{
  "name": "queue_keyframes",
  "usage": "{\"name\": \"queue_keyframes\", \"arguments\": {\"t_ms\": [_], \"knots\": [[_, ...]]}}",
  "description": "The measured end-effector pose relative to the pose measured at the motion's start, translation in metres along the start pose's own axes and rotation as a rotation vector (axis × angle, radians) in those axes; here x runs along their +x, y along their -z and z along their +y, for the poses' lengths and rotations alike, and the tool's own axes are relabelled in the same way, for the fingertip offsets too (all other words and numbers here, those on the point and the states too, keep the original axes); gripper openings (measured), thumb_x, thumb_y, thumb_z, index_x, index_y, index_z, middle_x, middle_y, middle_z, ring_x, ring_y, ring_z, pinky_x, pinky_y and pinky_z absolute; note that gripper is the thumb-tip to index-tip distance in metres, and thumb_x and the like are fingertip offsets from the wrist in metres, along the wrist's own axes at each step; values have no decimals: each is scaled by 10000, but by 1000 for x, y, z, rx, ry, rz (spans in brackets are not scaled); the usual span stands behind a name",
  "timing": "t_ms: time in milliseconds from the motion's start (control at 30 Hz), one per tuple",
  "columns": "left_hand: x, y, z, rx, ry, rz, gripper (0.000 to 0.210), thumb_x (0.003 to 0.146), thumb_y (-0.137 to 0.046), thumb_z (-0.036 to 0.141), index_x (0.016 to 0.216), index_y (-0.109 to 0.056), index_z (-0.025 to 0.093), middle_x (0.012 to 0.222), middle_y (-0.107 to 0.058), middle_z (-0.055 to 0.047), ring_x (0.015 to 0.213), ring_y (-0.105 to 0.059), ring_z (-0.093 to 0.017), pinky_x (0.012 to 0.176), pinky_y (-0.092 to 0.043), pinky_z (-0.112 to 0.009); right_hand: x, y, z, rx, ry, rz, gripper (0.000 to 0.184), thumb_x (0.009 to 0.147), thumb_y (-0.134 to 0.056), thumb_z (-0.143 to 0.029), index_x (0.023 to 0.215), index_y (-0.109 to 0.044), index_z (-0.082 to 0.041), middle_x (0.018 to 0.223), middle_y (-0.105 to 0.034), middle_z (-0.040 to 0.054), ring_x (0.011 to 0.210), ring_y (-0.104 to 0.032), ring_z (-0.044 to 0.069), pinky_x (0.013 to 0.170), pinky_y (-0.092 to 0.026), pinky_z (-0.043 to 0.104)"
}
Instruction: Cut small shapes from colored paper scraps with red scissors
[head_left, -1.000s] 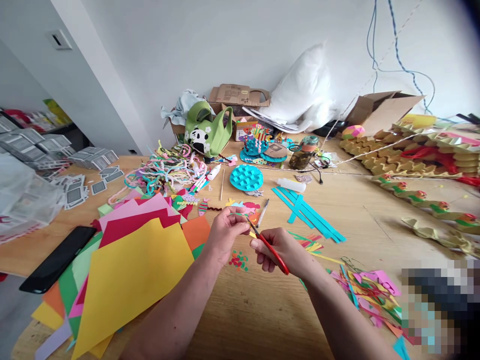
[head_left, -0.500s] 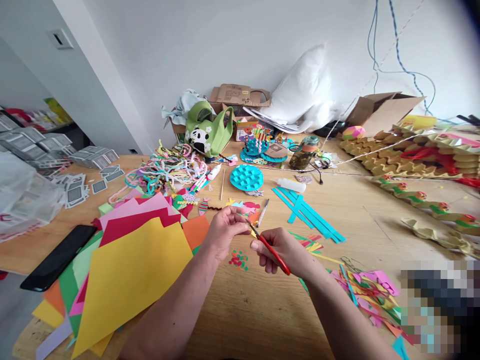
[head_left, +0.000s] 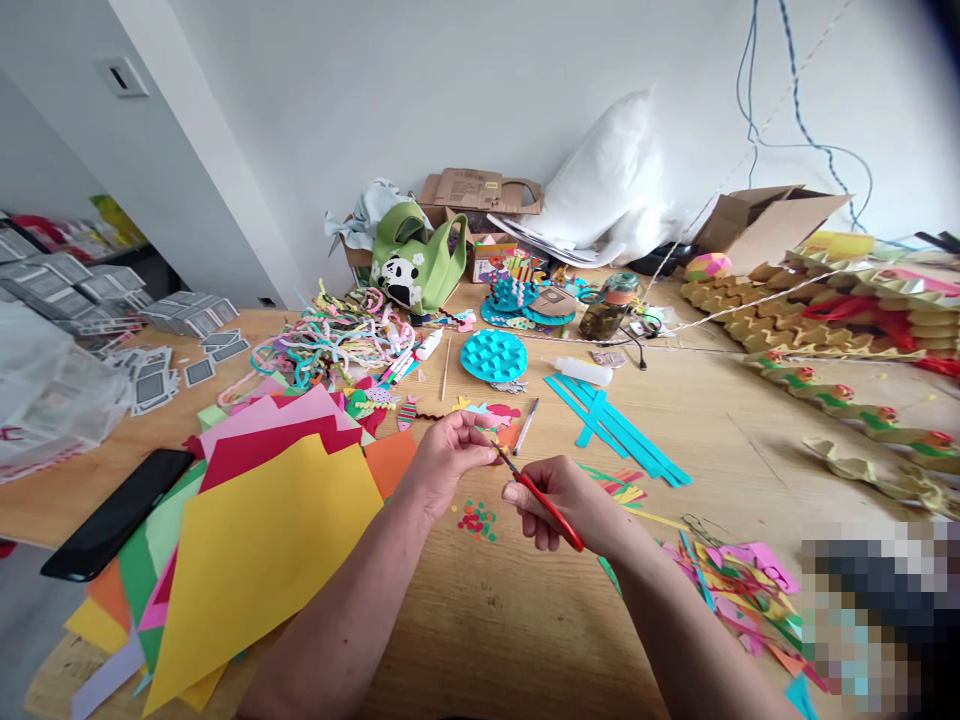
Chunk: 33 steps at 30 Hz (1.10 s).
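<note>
Red-handled scissors (head_left: 551, 510) are in my right hand (head_left: 559, 495), with the fingers closed round the handles. Their dark blades point up and left to the fingertips of my left hand (head_left: 454, 455). Thumb and fingers of that hand are pinched together on a small piece of yellow paper, mostly hidden by the fingertips and blades. On the table just below and between the hands lies a scatter of small red, green and orange paper dots (head_left: 478, 520). A pen (head_left: 527, 425) and coloured paper cut-outs (head_left: 502, 412) lie just beyond the hands.
Coloured paper sheets (head_left: 277, 540) and a black phone (head_left: 120, 510) are at left. Blue strips (head_left: 622, 430) and paper scraps (head_left: 742, 600) lie right. Behind are a blue scalloped disc (head_left: 493, 356), pipe cleaners (head_left: 337, 335), a green panda bag (head_left: 424, 262) and egg cartons (head_left: 750, 310).
A yellow dot now lies at the left of the scattered dots. The yellow bit by the blades shows less than before. Both hands stay nearly in place.
</note>
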<state>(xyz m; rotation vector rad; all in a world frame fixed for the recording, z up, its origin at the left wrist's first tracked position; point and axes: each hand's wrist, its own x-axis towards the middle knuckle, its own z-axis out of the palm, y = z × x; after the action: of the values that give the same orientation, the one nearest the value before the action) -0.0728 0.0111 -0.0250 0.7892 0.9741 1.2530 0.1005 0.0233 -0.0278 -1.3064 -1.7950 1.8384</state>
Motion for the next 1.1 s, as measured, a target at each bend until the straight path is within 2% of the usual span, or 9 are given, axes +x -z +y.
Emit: {"name": "queue_keyframes", "arguments": {"t_ms": [233, 367, 467, 567, 767, 833, 933, 1033, 1100], "knots": [[1, 4, -1, -48, 11, -10, 328, 590, -730, 103, 895, -613, 124, 664, -629, 25, 669, -651, -135, 808, -496, -348, -1, 2, 0, 24, 24, 32, 439, 695, -698, -538, 592, -487, -168, 491, -601, 8, 370, -550, 112, 346, -400, 194], [3, 6, 0, -121, 35, 11, 309, 586, -757, 104, 866, -627, 118, 678, -646, 11, 704, -672, -158, 831, -501, -364, -2, 2, -6, 22, 217, 270, 356, 704, -719, -466, 648, -538, -164, 560, -606, 9, 465, -556, 119, 443, -429, 221], [3, 6, 2, -196, 52, 6, 296, 576, -761, 81, 847, -646, 111, 684, -640, 12, 707, -663, -147, 824, -516, -360, 1, 1, -4, -61, 379, 419, 278, 693, -746, -375, 795, -589, -169, 772, -649, 38, 696, -596, 161, 622, -483, 264], [2, 4, 4, -262, 84, -11, 272, 577, -755, 74, 829, -659, 110, 688, -634, 11, 709, -662, -143, 819, -523, -344, 6, -2, 3, -157, 456, 428, 247, 707, -732, -318, 849, -582, -182, 878, -641, 45, 798, -573, 180, 719, -472, 299], [0, 4, 6, -262, 111, -44, 266, 587, -746, 96, 833, -647, 122, 708, -635, 3, 763, -674, -167, 803, -531, -341, 6, -3, 5, -93, 478, 421, 133, 752, -656, -250, 765, -541, -186, 715, -571, -2, 661, -528, 143, 619, -441, 267], [1, 7, 6, -150, 86, -36, 279, 595, -745, 125, 850, -633, 137, 710, -626, 4, 777, -673, -185, 730, -534, -326, 3, 1, 0, -73, 483, 462, 125, 732, -660, -231, 764, -548, -185, 728, -580, 1, 666, -539, 143, 625, -445, 266], [3, 13, 1, 300, 14, -25, 225, 618, -719, 152, 822, -623, 152, 689, -615, 3, 710, -640, -159, 626, -491, -267, -4, 8, -8, -55, 514, 616, 109, 713, -654, -231, 748, -561, -185, 725, -588, 3, 665, -554, 145, 643, -456, 275], [5, 18, -9, 869, 15, -168, 94, 632, -647, 113, 711, -628, 160, 661, -622, -5, 634, -589, -135, 600, -450, -248, -11, 13, -14, -37, 535, 740, 114, 689, -666, -224, 749, -576, -188, 730, -594, 1, 670, -560, 147, 645, -459, 278], [7, 20, -17, 1153, 44, -267, 116, 610, -599, 67, 650, -631, 172, 641, -633, -8, 598, -568, -133, 584, -428, -242, -15, 15, -16, -44, 548, 780, 104, 684, -664, -217, 737, -578, -192, 716, -589, -3, 671, -554, 148, 649, -454, 282]]}}
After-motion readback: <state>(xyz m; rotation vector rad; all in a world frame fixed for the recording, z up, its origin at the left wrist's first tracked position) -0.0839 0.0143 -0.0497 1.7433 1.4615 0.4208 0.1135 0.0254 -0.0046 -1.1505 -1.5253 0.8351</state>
